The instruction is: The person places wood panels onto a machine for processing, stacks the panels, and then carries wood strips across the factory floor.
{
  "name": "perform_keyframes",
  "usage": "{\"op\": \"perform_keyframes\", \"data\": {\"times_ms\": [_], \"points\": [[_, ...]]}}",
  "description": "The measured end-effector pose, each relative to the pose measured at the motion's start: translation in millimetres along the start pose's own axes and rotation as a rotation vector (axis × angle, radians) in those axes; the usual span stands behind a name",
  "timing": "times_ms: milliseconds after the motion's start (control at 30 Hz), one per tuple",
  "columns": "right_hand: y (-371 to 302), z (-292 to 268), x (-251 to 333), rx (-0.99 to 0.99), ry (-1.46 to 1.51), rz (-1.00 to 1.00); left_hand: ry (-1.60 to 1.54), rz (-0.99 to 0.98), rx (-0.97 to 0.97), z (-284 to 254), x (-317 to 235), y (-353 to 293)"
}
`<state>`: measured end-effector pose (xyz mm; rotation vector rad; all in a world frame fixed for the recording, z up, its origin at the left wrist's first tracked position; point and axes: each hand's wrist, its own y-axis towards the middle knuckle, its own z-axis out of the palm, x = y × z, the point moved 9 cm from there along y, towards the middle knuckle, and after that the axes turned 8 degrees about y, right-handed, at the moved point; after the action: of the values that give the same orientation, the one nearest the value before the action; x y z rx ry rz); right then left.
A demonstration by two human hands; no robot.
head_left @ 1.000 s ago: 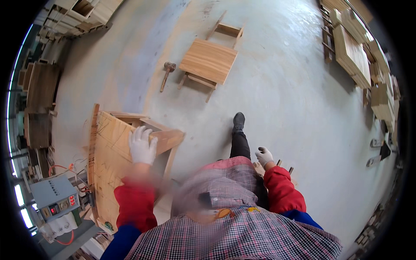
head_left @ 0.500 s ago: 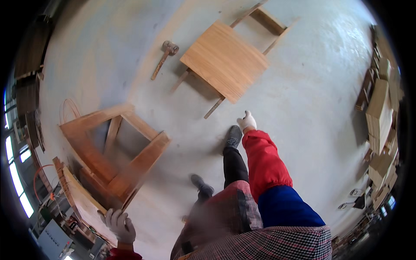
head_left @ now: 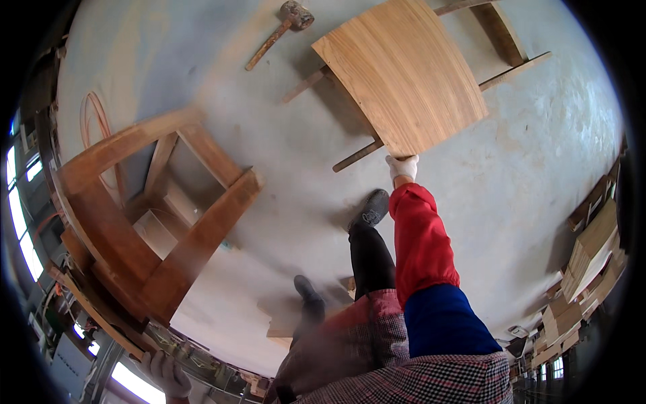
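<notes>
My right hand (head_left: 402, 165), in a white glove with a red sleeve behind it, grips the near corner of a light wooden chair seat (head_left: 404, 74) that stands on thin legs on the concrete floor. My left hand (head_left: 167, 374), also gloved, is low at the left, holding the bottom edge of a dark brown wooden chair frame (head_left: 141, 222) that is tipped over beside me. A hammer (head_left: 277, 34) with a wooden handle lies on the floor just left of the light chair.
My two dark shoes (head_left: 369, 210) stand on the grey concrete floor (head_left: 511, 175). Stacks of wooden parts (head_left: 592, 249) line the right edge. A coil of orange hose (head_left: 91, 111) lies on the floor at the left, near windows.
The view has swung closer to the floor. My right hand reached forward and took hold of the light chair seat. My left hand stays on the dark frame.
</notes>
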<state>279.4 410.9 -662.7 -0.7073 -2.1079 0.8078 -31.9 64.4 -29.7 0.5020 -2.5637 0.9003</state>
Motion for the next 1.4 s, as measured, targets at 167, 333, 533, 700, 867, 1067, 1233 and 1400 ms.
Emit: {"op": "perform_keyframes", "data": {"times_ms": [167, 333, 533, 700, 867, 1067, 1233, 1400], "points": [[49.7, -23.3, -33.3, 0.031, 0.358, 0.098, -0.003, 0.025, 0.039, 2.4, 0.9, 6.4], [44.1, -61.6, -4.2, 0.183, 0.707, 0.412, -0.043, 0.027, -0.032, -2.0, -1.8, 11.5], [-63.8, -99.7, 110.2, 0.436, 0.707, 0.129, -0.115, 0.036, -0.230, -23.0, -5.4, 19.5], [-175.5, -153.6, 177.2, 0.414, 0.597, -0.128, -0.270, 0.051, -0.346, -36.3, -8.3, 27.7], [-312.4, -182.8, 130.9, 0.564, 0.426, -0.120, -0.385, -0.074, -0.558, -36.3, -13.2, 7.6], [-514.0, -180.8, 65.3, 0.749, 0.272, 0.280, -0.663, 0.246, -0.274, 23.7, -132.5, -58.8], [-630.6, -154.0, -3.7, 0.961, -0.100, 0.365, -0.997, 0.014, 0.161, 157.1, -133.9, -183.2], [-755.7, -103.2, -48.2, 1.293, -0.262, 0.726, -0.991, -0.431, -0.066, 186.9, -81.4, -348.6]]}}
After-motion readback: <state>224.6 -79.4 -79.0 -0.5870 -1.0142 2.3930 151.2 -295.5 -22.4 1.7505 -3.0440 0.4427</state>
